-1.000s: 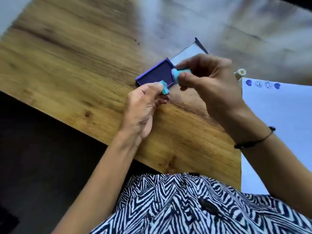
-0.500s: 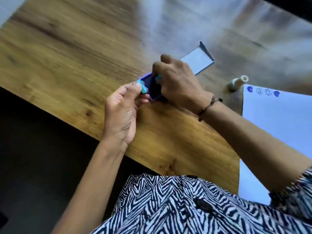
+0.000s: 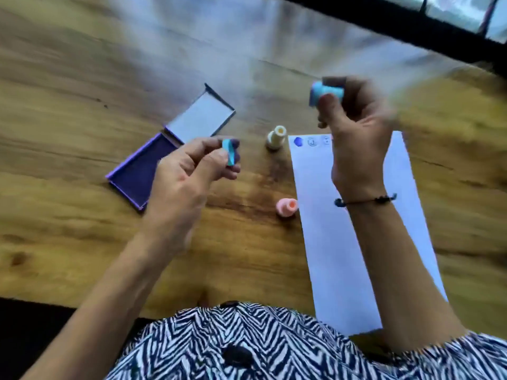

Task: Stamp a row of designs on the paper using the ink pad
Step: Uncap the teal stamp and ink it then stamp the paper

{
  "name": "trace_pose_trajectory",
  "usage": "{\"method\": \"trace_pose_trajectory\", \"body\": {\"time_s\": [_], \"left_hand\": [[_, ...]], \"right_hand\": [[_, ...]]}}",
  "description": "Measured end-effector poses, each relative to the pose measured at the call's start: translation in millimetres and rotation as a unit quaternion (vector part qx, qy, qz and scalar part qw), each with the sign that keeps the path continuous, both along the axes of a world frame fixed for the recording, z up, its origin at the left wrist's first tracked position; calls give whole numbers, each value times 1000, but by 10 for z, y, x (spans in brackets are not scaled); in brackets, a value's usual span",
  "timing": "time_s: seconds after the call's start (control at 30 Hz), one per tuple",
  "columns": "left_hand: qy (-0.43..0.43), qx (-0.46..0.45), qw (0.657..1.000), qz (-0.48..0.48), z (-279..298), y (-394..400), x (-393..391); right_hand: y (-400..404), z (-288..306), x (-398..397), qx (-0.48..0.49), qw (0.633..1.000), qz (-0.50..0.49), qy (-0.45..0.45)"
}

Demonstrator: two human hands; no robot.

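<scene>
My right hand [image 3: 356, 127] holds a light-blue stamp [image 3: 326, 93] in the air above the top of the white paper [image 3: 343, 242], its inked face turned left. My left hand [image 3: 189, 171] pinches the stamp's small blue cap [image 3: 229, 152], just right of the open purple ink pad [image 3: 134, 171]. The pad's lid [image 3: 200, 116] lies flipped open behind it. A row of blue prints [image 3: 311, 141] runs along the paper's top edge, and my right hand hides part of that row.
A cream stamp [image 3: 275, 137] stands between the ink pad and the paper. A pink stamp [image 3: 286, 207] lies at the paper's left edge. The wooden table [image 3: 82, 78] stretches left and back. A dark window frame [image 3: 411, 20] crosses the top right.
My right hand lifted the blue stamp off the ink pad and carried it right, over the paper's top. My left hand moved right with the cap. The view swung right.
</scene>
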State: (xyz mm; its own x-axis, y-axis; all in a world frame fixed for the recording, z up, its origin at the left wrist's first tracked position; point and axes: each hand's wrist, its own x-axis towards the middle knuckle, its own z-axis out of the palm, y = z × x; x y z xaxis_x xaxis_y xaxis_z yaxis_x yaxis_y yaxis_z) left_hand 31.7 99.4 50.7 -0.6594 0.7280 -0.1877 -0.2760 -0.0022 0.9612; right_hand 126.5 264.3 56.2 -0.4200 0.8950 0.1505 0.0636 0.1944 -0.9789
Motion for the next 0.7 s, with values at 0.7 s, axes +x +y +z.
{"method": "trace_pose_trajectory", "body": {"time_s": [0.7], "left_hand": [[566,-177,708,-383,-212,1142,764]], "right_hand": [[566,-232,646,189,904,75,-377]]}}
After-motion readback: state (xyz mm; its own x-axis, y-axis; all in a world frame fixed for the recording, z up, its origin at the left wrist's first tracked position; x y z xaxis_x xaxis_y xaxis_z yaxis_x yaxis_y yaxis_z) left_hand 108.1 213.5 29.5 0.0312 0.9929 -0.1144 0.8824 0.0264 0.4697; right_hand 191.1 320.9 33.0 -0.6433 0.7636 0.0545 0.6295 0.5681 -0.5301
